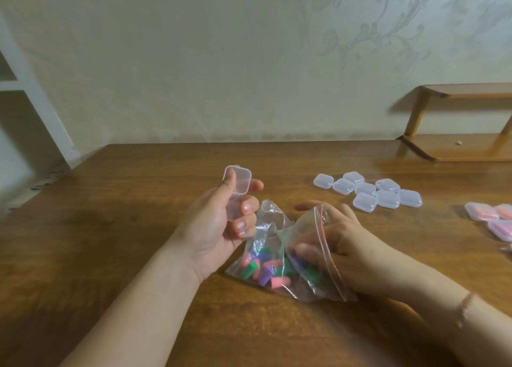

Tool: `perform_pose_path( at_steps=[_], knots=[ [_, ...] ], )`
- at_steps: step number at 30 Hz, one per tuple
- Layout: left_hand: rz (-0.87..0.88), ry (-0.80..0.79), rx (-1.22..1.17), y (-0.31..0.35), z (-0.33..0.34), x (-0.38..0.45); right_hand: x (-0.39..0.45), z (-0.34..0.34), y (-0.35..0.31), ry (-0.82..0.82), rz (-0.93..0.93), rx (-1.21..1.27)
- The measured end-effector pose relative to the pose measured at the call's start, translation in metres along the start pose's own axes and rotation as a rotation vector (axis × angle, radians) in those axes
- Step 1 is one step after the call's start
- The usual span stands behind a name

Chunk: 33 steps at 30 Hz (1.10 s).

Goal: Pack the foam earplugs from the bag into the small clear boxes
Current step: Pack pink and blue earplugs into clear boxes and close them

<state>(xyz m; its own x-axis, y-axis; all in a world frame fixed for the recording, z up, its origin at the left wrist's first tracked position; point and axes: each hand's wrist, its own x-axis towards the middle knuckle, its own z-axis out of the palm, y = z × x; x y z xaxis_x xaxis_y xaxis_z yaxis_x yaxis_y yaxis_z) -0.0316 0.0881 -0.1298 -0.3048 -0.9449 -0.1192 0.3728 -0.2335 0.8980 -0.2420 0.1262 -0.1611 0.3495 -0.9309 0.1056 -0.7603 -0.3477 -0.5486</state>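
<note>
On the worktop point(138, 228) near its front edge, both forearms reach in from below. Left hand point(219, 228) is raised palm-up, its fingers point(245, 208) and thumb curled round an open box point(237, 192) whose lid stands up; nothing can be seen inside it. Right hand point(332, 244) is pushed into the mouth of the bag point(277, 256), which lies on the wood between the two hands with its red zip strip draped over the hand. Seen through the plastic, the fingers bend down toward the earplugs point(263, 269), but whether they grip one cannot be told. Those earplugs, pink, green, purple and blue, are heaped in the bag's lower left corner. A thin red band circles the right wrist.

Farther back on the right sits a cluster of closed clear boxes point(371, 192). At the right edge, well apart from them, lie filled boxes point(493, 220) showing pink contents.
</note>
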Motion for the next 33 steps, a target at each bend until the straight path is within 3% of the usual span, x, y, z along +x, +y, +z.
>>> perform_pose_path(
  at_steps=[4, 11, 18, 21, 26, 33],
  knots=[
    [0.002, -0.042, -0.025, 0.001, -0.001, -0.002, 0.002, 0.005, -0.002, -0.065, -0.027, -0.059],
    [0.030, -0.023, -0.028, -0.001, -0.002, -0.002, 0.010, 0.018, -0.016, 0.066, -0.161, -0.221],
    [0.047, -0.019, -0.192, -0.003, -0.004, 0.004, 0.007, 0.008, -0.017, 0.067, -0.101, -0.265],
    [-0.014, 0.052, -0.220, -0.009, -0.003, 0.008, 0.006, 0.006, -0.017, 0.070, -0.071, -0.292],
    [-0.086, 0.190, -0.287, -0.015, -0.004, 0.013, 0.011, 0.017, -0.022, 0.167, -0.101, -0.238],
    [-0.051, 0.202, -0.411, -0.013, -0.008, 0.013, 0.009, 0.013, -0.030, 0.035, -0.023, -0.073]
  ],
)
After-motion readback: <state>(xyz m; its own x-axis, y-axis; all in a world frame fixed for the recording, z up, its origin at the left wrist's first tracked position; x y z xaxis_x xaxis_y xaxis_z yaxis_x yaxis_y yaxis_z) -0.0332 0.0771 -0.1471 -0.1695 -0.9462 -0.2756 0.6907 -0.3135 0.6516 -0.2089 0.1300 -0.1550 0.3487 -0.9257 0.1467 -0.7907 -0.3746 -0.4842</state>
